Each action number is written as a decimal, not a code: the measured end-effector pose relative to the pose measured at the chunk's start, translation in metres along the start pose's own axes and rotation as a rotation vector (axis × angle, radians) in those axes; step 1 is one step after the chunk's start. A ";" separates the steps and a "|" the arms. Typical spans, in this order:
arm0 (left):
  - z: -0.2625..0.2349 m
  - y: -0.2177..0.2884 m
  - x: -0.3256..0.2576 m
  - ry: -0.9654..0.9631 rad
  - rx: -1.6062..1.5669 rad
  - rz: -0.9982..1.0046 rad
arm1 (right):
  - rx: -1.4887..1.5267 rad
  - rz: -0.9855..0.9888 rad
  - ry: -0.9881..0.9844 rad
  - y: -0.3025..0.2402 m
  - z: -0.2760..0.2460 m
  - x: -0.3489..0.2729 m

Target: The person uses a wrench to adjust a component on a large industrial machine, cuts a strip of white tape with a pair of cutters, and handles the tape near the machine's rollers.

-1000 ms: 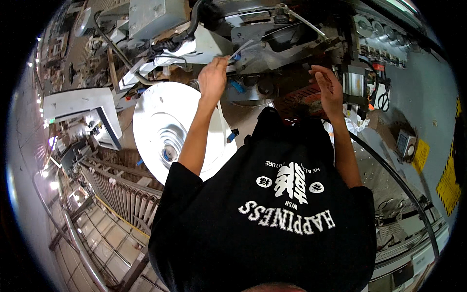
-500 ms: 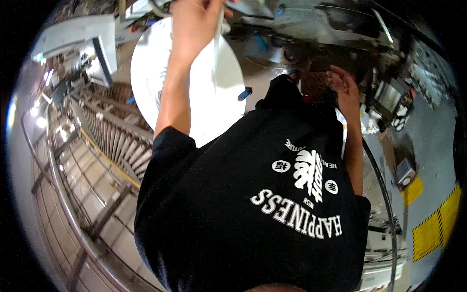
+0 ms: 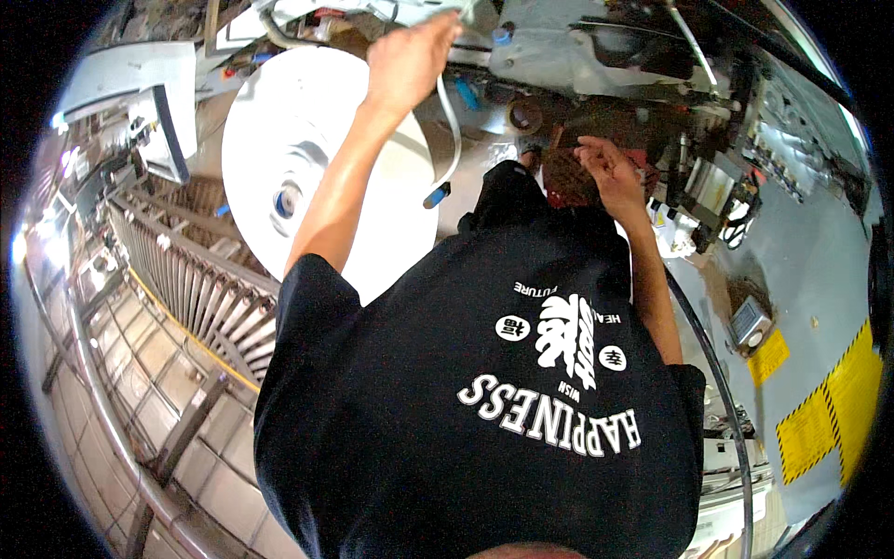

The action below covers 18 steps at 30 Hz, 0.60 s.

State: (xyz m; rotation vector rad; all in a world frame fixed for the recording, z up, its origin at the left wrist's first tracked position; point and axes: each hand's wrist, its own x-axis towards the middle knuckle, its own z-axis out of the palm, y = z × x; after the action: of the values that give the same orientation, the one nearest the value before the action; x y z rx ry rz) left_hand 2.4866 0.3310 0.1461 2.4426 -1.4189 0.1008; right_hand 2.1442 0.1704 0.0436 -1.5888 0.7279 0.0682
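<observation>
Flanking right hand (image 3: pixel 610 168): yellow floor signs (image 3: pixel 829 415)

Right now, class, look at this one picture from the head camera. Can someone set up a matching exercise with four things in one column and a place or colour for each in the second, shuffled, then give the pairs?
Things:
1. left hand
2. right hand
3. large white disc
4. yellow floor marking

Places or colours:
A. lower right, on the grey floor
B. raised at the top, gripping a pale hose
C. behind the outstretched left forearm
D. over a dark red-brown part by the machine

Pairs: 1-B, 2-D, 3-C, 4-A
</observation>
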 end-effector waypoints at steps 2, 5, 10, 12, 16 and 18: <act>0.033 0.002 0.007 -0.115 0.114 0.003 | 0.010 0.003 0.054 -0.006 -0.006 -0.007; 0.059 0.000 0.017 -0.328 0.218 -0.036 | 0.052 0.059 0.086 -0.007 -0.017 -0.016; 0.080 -0.008 0.033 -0.428 0.137 0.042 | 0.060 0.026 0.187 0.027 -0.030 -0.027; 0.085 -0.016 0.030 -0.407 0.070 0.036 | 0.131 0.014 0.226 0.029 -0.030 -0.034; 0.080 -0.005 0.038 -0.444 0.139 0.077 | 0.226 0.071 0.205 0.040 -0.035 -0.043; 0.078 0.005 0.054 -0.538 0.237 0.130 | 0.201 0.063 0.187 0.048 -0.038 -0.044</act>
State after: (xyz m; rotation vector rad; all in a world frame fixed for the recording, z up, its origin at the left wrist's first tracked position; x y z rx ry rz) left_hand 2.5017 0.2602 0.0852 2.6922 -1.8784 -0.4131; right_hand 2.0720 0.1545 0.0282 -1.3922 0.9024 -0.1061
